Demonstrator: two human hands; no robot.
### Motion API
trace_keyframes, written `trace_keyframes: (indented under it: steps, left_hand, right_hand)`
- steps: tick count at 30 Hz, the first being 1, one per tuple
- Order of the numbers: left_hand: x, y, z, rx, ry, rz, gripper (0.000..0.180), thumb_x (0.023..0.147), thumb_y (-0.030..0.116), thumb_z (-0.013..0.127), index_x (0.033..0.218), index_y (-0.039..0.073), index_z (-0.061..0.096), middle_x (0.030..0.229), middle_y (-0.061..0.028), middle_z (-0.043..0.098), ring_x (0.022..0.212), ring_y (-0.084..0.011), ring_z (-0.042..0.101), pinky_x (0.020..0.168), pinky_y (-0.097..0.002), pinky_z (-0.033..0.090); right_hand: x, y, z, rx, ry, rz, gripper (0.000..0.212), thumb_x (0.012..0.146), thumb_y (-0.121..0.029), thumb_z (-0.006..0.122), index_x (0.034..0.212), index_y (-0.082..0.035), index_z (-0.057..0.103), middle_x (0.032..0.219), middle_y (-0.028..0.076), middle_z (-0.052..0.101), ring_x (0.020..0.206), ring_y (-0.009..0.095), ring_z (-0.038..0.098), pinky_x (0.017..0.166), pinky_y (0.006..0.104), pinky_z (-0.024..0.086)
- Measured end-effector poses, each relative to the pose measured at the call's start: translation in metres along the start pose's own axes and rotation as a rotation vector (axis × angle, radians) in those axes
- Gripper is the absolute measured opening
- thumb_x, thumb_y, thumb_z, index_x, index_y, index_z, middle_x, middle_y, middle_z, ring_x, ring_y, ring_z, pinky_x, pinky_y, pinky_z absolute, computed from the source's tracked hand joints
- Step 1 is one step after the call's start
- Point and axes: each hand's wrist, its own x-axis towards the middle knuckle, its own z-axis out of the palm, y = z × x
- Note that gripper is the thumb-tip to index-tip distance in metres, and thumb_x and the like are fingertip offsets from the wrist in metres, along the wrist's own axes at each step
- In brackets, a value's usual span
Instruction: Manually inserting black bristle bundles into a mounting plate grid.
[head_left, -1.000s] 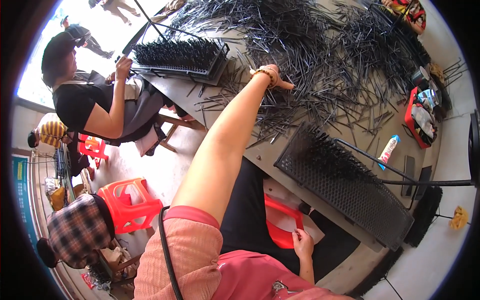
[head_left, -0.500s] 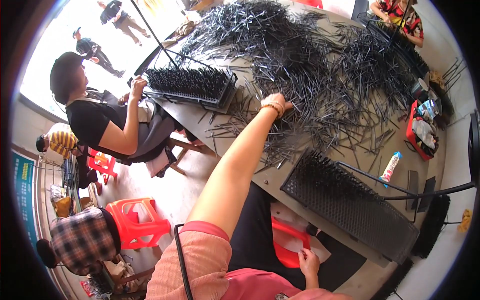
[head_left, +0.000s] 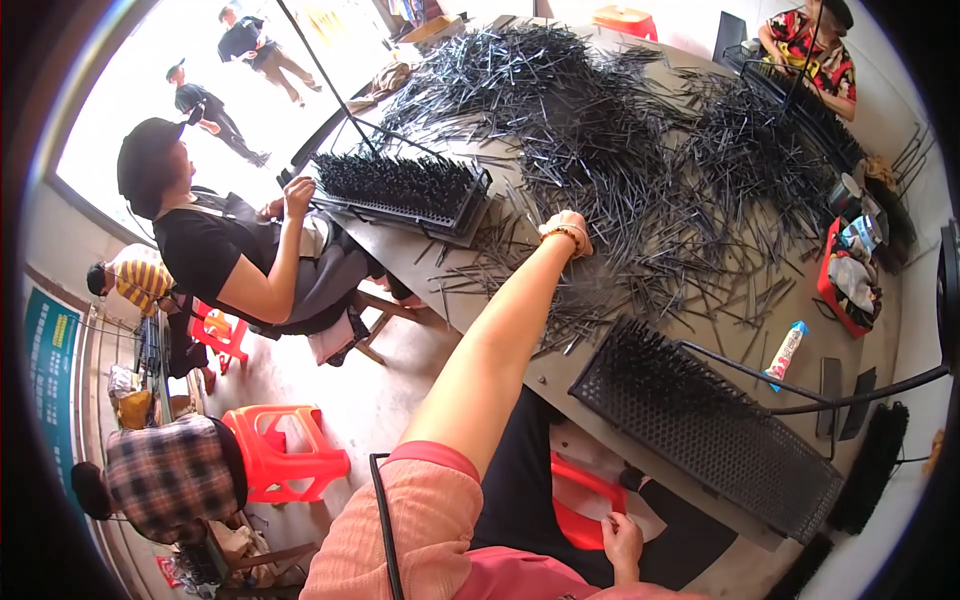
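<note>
My left hand (head_left: 567,232) is stretched far forward over the table, low at the near edge of a big heap of thin black sticks (head_left: 590,120). Its fingers curl downward among loose sticks; what they hold is hidden. Lower right, beside the table edge, my right hand (head_left: 623,543) hovers near my lap with thumb and fingers drawn together. Anything in that pinch is too small to make out. In front of it, on the table, a tilted black perforated rack (head_left: 740,465) has short black sticks standing in its far-left rows and bare holes elsewhere.
A co-worker (head_left: 215,240) on the left sits at a similar stick-filled rack (head_left: 400,190); another person (head_left: 815,60) works at far right. A black metal arm (head_left: 860,392) crosses above my rack. A red basket (head_left: 840,285), a colourful tube (head_left: 787,355) and red stools (head_left: 285,455) stand around.
The whole view has shifted slightly, moving the scene right and down. My left hand has curled in more at the heap's edge; my right hand stays by my lap.
</note>
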Motion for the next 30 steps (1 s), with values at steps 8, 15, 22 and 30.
trace_keyframes:
  steps: [8,15,22,30]
  left_hand:
    - [-0.002,-0.006,-0.004,-0.057,0.029,-0.069,0.034,0.072,0.027,0.073,0.1,0.009,0.069,0.108,-0.0114,0.067,0.101,-0.0272,0.064,0.08,-0.0373,0.051]
    - [-0.017,-0.018,-0.017,-0.009,0.156,0.187,0.048,0.062,0.037,0.075,0.093,0.0,0.07,0.099,-0.02,0.067,0.095,-0.0294,0.066,0.082,-0.036,0.053]
    - [-0.026,-0.054,-0.032,-0.071,0.116,0.608,0.059,0.063,0.03,0.076,0.113,0.002,0.062,0.113,-0.022,0.061,0.108,-0.0333,0.058,0.093,-0.0383,0.047]
    - [-0.038,-0.091,-0.017,-0.293,0.137,0.509,0.092,0.066,0.029,0.076,0.14,0.001,0.028,0.125,-0.0263,0.052,0.118,-0.036,0.05,0.098,-0.0369,0.042]
  right_hand:
    - [-0.003,-0.002,-0.004,0.0,-0.038,0.042,0.019,0.08,-0.02,0.065,0.091,-0.005,0.067,0.087,0.013,0.066,0.083,0.032,0.064,0.072,0.0392,0.05]
    - [-0.003,-0.001,-0.002,-0.018,0.016,-0.036,0.02,0.082,-0.021,0.063,0.093,-0.005,0.067,0.087,0.013,0.065,0.082,0.033,0.063,0.071,0.0395,0.05]
    - [0.0,-0.009,-0.006,0.007,-0.016,0.004,0.022,0.084,-0.021,0.062,0.096,-0.003,0.066,0.091,0.014,0.066,0.082,0.031,0.064,0.072,0.0373,0.05]
    - [-0.003,-0.005,-0.003,0.002,-0.01,-0.037,0.023,0.083,-0.02,0.063,0.097,-0.002,0.066,0.092,0.015,0.066,0.079,0.03,0.064,0.071,0.0354,0.05]
